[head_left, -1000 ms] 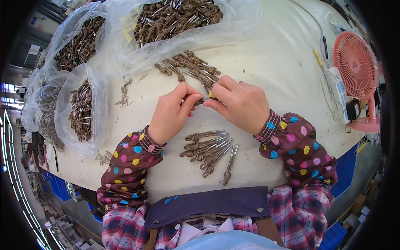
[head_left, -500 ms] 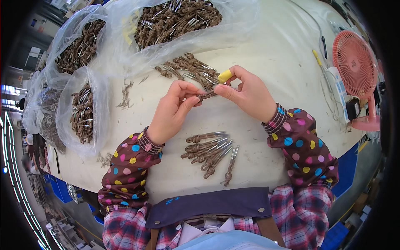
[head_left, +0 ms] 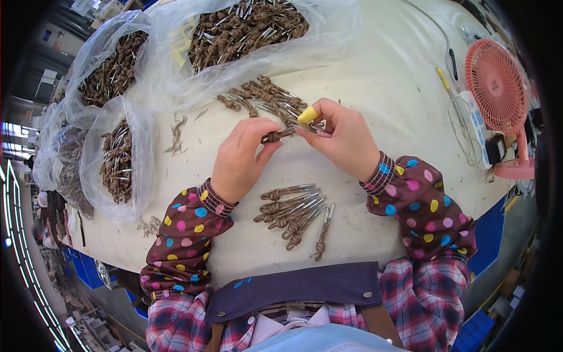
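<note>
Between thumb and fingers, my left hand (head_left: 239, 157) pinches the knotted end of a brown cord (head_left: 278, 135). My right hand (head_left: 349, 144) is closed near the cord's other end, where silvery metal tips show; a yellow cover (head_left: 308, 115) sits on one of its fingers. Exactly how the right fingers grip is partly hidden. Just beyond the hands lies a small pile of similar knotted cords (head_left: 264, 94). Nearer my body, several cords (head_left: 293, 212) are fanned out on the table, metal tips pointing away to the right.
Clear plastic bags full of brown cords, one large bag (head_left: 328, 35) and a smaller one (head_left: 146, 167), stand at the far side and left of the table (head_left: 410, 105). Thread scraps (head_left: 176, 136) lie nearby. At right are a pink fan (head_left: 497, 88), a power strip (head_left: 478, 126) and cables.
My right hand has shifted slightly left and nearer, its yellow-covered finger now lower over the metal tips. The left fingers have drawn a little left, showing more of the knot.
</note>
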### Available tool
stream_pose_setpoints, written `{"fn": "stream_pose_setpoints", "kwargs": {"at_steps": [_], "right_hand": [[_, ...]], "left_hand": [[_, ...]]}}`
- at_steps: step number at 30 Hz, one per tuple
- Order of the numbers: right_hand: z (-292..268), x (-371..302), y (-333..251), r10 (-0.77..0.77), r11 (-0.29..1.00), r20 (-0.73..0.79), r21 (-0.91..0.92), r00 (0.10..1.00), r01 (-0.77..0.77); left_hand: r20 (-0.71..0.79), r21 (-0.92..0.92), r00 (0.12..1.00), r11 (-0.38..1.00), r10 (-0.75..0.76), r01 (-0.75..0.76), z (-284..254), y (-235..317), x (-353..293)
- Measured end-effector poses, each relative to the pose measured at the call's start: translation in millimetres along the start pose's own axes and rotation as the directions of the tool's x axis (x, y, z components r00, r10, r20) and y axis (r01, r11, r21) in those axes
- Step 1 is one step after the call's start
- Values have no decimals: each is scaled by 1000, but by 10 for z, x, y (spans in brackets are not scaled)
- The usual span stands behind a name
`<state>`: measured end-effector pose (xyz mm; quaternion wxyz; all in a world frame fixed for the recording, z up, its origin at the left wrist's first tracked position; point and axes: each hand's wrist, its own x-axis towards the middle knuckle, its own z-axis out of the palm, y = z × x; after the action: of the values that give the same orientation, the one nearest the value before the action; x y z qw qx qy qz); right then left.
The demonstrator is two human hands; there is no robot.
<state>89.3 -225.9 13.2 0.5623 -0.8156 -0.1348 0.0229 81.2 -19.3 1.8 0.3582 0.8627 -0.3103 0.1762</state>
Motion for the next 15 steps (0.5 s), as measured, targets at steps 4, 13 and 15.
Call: {"fn": "stream_pose_setpoints", "kwargs": {"at_steps": [4,13,15], "right_hand": [[35,-51,-24,-129,987,-58,-107,990,122],[69,-102,-6,-211,972,-57,-119,976,203],[60,-111,-19,-230,966,-53,-130,972,222]], "left_hand": [[-19,72,1000,997,17,-16,-38,27,34],[20,-6,996,996,-92,92,-42,70,35],[26,-40,995,994,-97,98,-43,66,43]]}}
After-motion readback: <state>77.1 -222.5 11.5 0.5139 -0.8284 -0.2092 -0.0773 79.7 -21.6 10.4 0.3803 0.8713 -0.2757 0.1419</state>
